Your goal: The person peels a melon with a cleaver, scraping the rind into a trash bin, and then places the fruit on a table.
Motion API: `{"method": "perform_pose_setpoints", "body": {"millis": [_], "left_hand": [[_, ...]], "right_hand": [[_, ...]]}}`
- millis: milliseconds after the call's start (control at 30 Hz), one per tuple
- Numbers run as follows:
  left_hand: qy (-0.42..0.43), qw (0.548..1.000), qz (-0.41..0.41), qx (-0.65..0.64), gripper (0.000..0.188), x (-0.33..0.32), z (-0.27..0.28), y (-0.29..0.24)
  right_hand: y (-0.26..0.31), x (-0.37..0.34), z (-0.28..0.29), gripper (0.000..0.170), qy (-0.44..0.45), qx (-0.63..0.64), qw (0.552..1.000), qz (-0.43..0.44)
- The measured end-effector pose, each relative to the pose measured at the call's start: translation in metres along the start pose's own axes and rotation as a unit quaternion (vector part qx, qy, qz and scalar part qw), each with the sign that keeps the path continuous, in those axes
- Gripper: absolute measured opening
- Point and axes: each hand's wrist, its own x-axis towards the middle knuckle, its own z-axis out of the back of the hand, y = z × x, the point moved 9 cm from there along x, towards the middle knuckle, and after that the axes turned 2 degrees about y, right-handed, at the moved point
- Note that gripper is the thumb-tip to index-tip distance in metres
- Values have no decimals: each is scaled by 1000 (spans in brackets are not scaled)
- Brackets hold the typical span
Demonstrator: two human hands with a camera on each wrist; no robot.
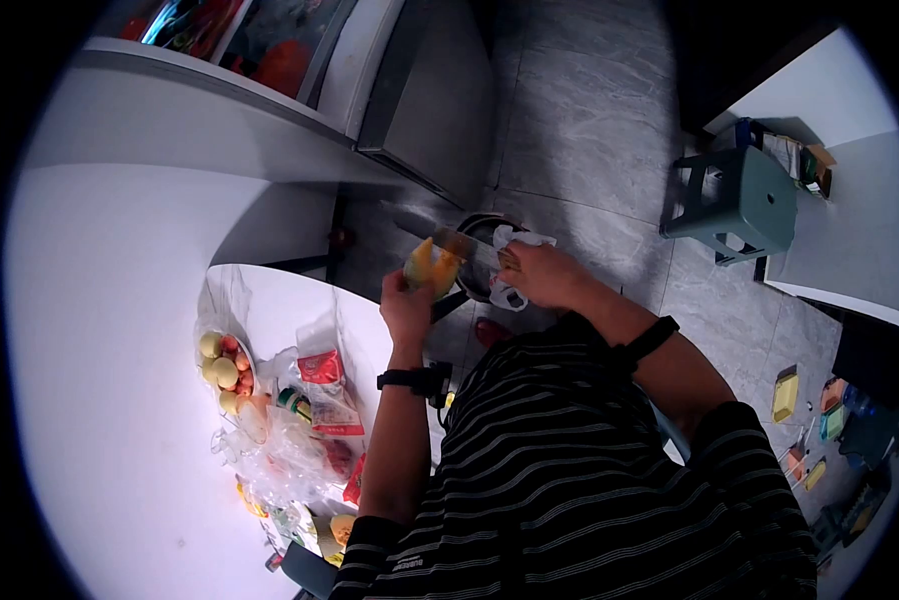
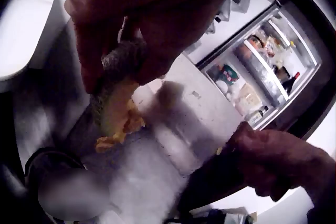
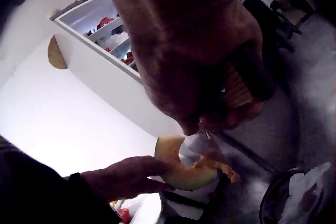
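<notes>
My left hand (image 1: 406, 307) grips a piece of orange-fleshed melon (image 1: 434, 270) by its netted rind. In the right wrist view the melon (image 3: 186, 176) shows as a curved wedge, with loose stringy pulp (image 3: 226, 169) hanging off its inner side. My right hand (image 1: 549, 275) holds a broad-bladed kitchen knife by its wooden handle (image 3: 236, 90). The wide blade (image 2: 191, 108) reaches across to the melon's cut side in the left wrist view. Below both hands stands a dark bin (image 3: 265, 198) with a white plastic bag (image 1: 514, 240) over its rim.
To the left, a white table (image 1: 279, 285) bears a bowl of apples and yellow fruit (image 1: 226, 372), plastic bags and red packets (image 1: 321, 368). An open refrigerator (image 1: 299, 60) stands ahead. On the right are a green stool (image 1: 759, 205) and a white cabinet (image 1: 849, 240).
</notes>
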Motion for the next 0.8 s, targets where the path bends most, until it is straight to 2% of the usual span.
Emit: {"method": "perform_pose_setpoints", "body": {"millis": [67,133,167,233,333,400,500,567,633,700,767,800], "left_hand": [[16,987,87,-135,39,4,-7,28],[18,966,130,-223,38,0,-6,28],[18,952,150,-266,38,-2,-6,28],[16,940,167,-298,38,-3,-6,31],[27,933,181,-311,40,0,-8,36],[44,930,199,-306,40,1,-10,38],[69,920,231,-308,37,1,-10,39],[76,912,233,-328,35,2,-9,37],[96,926,144,-334,36,11,-8,40],[97,919,150,-353,36,13,-7,46],[75,885,253,-383,35,6,-2,55],[84,881,260,-387,31,4,-2,53]], "right_hand": [[-9,4,-2,40,2,49,999,5],[-15,8,-2,42,2,113,993,14],[-26,7,-8,42,26,162,986,-26],[-21,-10,-4,44,73,258,958,-105],[-34,-12,-13,44,94,291,945,-117],[-32,-14,-1,40,31,199,979,-36],[-23,-33,15,34,-43,46,997,48],[-18,-47,20,32,-74,-47,992,89],[-17,-59,22,30,-93,-125,980,126],[-18,-66,21,30,-105,-167,970,145],[-20,-70,18,30,-116,-195,961,158],[-21,-70,16,29,-122,-203,958,162]]}}
